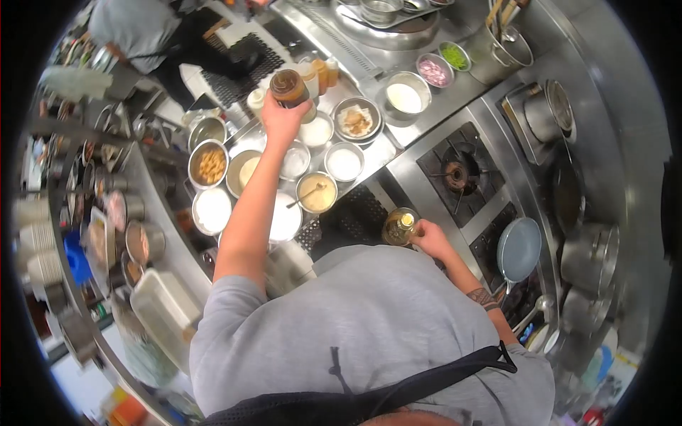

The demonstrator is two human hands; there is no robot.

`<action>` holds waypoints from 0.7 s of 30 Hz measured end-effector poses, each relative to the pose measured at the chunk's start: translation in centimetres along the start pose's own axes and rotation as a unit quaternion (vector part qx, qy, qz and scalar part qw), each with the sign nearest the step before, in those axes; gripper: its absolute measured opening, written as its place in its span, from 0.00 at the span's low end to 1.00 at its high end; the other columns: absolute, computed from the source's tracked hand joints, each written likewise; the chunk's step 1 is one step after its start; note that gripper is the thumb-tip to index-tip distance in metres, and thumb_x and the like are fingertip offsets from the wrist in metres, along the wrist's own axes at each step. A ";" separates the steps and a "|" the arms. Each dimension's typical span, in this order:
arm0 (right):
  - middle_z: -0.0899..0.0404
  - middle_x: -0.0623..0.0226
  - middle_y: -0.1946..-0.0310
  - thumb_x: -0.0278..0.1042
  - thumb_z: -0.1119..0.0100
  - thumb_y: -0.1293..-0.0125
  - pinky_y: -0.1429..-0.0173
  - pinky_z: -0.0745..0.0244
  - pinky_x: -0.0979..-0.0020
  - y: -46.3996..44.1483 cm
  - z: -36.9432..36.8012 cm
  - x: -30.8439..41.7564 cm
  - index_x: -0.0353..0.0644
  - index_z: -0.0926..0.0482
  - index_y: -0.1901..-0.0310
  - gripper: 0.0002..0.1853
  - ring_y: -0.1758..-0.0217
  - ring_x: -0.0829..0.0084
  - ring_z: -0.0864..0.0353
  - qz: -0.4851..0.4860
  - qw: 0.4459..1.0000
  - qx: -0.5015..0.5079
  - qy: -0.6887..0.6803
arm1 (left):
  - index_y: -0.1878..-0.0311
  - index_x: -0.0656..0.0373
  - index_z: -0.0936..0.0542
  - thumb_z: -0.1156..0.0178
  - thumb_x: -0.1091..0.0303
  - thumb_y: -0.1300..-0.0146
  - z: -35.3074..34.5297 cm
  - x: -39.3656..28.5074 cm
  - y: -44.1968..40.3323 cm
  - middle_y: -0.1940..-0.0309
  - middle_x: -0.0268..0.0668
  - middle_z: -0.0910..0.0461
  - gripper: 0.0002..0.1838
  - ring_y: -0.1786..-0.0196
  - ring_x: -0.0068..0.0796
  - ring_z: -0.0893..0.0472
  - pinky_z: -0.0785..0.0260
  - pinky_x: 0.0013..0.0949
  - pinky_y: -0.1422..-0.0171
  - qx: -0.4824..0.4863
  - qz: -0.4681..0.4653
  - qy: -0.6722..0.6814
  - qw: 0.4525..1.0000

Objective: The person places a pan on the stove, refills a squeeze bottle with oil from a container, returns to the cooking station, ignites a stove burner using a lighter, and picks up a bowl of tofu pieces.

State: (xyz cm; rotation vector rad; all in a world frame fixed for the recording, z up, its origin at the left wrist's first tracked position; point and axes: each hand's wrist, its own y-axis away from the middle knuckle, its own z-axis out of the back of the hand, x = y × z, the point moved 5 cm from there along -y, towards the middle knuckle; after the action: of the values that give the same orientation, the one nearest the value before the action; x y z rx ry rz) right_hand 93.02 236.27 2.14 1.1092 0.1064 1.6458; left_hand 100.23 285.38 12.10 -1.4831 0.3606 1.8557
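Observation:
My left hand (283, 122) stretches over the bowls at the back of the counter. Its fingers are wrapped round a brown-topped jar (287, 84), close to several squeeze bottles (321, 73). Below that arm are bowls of white powder (344, 162) and a bowl of pale yellow batter (317, 192) with a utensil in it. Near my body, beside the stove, my right hand (430, 240) is closed on a round bottle (401, 226) with yellowish-brown sides and a pale top. What the bottle holds cannot be made out.
The stove (458, 170) lies to the right, with a grey frying pan (518, 248) on it. A bowl of white liquid (405, 97) and small bowls of chopped pink pieces (433, 70) and greens (454, 55) stand behind. Another person (142, 35) is at the upper left.

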 end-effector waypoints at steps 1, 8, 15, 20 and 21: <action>0.12 0.53 0.60 0.36 0.25 0.42 0.47 0.20 0.60 -0.1 0.0 0.4 0.39 0.19 0.58 0.15 0.54 0.59 0.12 -0.014 1.000 -0.008 -0.006 | 0.40 0.62 0.21 0.19 0.67 0.52 -1.6 0.5 -0.7 0.49 0.44 0.13 0.34 0.45 0.41 0.13 0.23 0.41 0.37 0.034 -0.012 0.063 0.997; 0.14 0.52 0.62 0.40 0.24 0.41 0.48 0.20 0.59 0.0 -0.8 2.4 0.40 0.20 0.59 0.17 0.55 0.54 0.13 -0.056 0.995 -0.071 -0.029 | 0.34 0.59 0.25 0.22 0.68 0.49 -11.7 2.6 -3.4 0.43 0.45 0.15 0.37 0.39 0.45 0.16 0.26 0.42 0.33 0.130 -0.040 0.026 0.990; 0.14 0.56 0.61 0.37 0.24 0.41 0.46 0.21 0.61 1.8 -1.6 2.6 0.39 0.20 0.58 0.15 0.55 0.60 0.14 -0.114 0.987 -0.090 -0.065 | 0.33 0.60 0.26 0.24 0.70 0.48 -18.1 5.7 -5.4 0.43 0.48 0.16 0.37 0.38 0.50 0.17 0.27 0.44 0.32 0.115 0.001 0.004 0.993; 0.13 0.57 0.59 0.34 0.25 0.41 0.44 0.21 0.63 2.7 -2.7 1.0 0.38 0.19 0.56 0.15 0.54 0.65 0.14 -0.151 0.980 -0.080 -0.106 | 0.33 0.61 0.27 0.23 0.70 0.49 -19.7 8.5 -6.2 0.41 0.49 0.17 0.39 0.38 0.50 0.17 0.28 0.45 0.30 0.071 0.040 -0.001 0.997; 0.13 0.56 0.59 0.34 0.25 0.41 0.44 0.21 0.63 2.8 -2.8 0.6 0.38 0.19 0.55 0.16 0.53 0.65 0.14 -0.143 0.980 -0.084 -0.107 | 0.34 0.63 0.29 0.21 0.68 0.50 -19.9 9.1 -6.5 0.42 0.48 0.17 0.40 0.39 0.48 0.17 0.28 0.44 0.30 0.075 0.043 -0.008 0.996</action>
State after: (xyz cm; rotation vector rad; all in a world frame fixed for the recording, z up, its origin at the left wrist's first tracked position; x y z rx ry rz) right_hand 89.06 236.90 2.53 1.0803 -0.0132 1.2499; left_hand 118.44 280.92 -0.95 -1.3703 0.5512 1.8624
